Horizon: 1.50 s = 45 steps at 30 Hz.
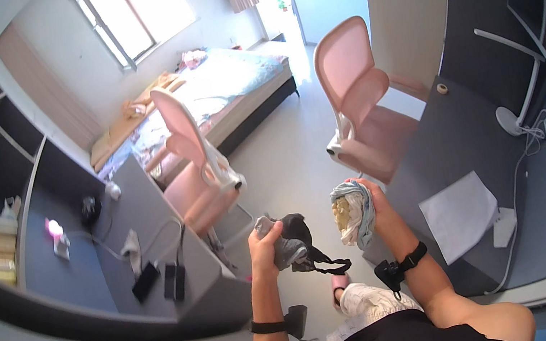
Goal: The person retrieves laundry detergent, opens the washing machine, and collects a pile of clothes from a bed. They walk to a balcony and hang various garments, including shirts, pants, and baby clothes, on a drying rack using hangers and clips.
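My left hand grips a bunched grey cloth, and a black fabric piece with thin straps dangles beside it. Whether the black piece is held by the fingers or caught in the grey cloth I cannot tell. To the right, my right hand holds a crumpled bundle of light blue, white and yellowish cloth. Both hands are raised in front of my body, apart from each other, above the floor between two desks. Folds of cloth hide some of the fingers.
A grey desk with black adapters and cables stands left; another desk with paper sheets and a white lamp stands right. Two pink chairs are beside them. Beyond is a bed under a window.
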Tool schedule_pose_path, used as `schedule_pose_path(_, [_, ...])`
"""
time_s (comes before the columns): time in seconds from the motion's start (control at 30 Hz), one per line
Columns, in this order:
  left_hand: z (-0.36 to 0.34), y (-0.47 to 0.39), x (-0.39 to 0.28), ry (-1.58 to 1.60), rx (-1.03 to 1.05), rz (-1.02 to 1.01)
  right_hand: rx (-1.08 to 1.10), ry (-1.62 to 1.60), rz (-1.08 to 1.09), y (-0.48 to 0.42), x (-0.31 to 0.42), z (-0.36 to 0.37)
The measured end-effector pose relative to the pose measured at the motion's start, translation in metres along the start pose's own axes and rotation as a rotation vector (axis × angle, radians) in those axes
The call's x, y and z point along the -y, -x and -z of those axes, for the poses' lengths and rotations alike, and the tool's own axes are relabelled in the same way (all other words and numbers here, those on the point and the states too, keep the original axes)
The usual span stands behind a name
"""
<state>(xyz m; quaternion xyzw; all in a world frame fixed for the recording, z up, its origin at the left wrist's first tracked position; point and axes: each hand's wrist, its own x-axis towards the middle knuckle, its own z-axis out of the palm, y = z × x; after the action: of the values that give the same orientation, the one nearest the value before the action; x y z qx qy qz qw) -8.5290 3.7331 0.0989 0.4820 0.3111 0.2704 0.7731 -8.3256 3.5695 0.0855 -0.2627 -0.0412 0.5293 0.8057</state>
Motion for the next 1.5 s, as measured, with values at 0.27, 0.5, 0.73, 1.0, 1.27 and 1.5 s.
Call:
schedule_pose_path(0.27, [-0.062, -0.196, -0.074, -0.005, 0.127, -0.024, 0.077, -0.054, 0.115, -0.148, 0.064, 0.000])
schedule_pose_path(0.5, [-0.124, -0.388, -0.097, 0.081, 0.284, 0.002, -0.040, -0.041, 0.220, -0.216, 0.105, -0.014])
schedule_pose_path(0.73, [-0.164, -0.575, -0.125, 0.222, 0.385, 0.064, -0.232, -0.194, 0.501, -0.345, 0.148, -0.028])
schedule_pose_path(1.0, [-0.161, -0.748, -0.167, 0.157, 0.440, 0.089, -0.364, -0.163, 0.527, -0.512, 0.203, -0.069])
schedule_pose_path(1.27, [-0.109, -0.854, -0.167, 0.103, 0.320, 0.132, -0.146, -0.223, 0.369, -0.656, 0.231, -0.076])
schedule_pose_path(1.5, [-0.072, -0.906, -0.180, 0.263, 0.151, 0.133, -0.207, -0.196, 0.235, -0.787, 0.273, -0.075])
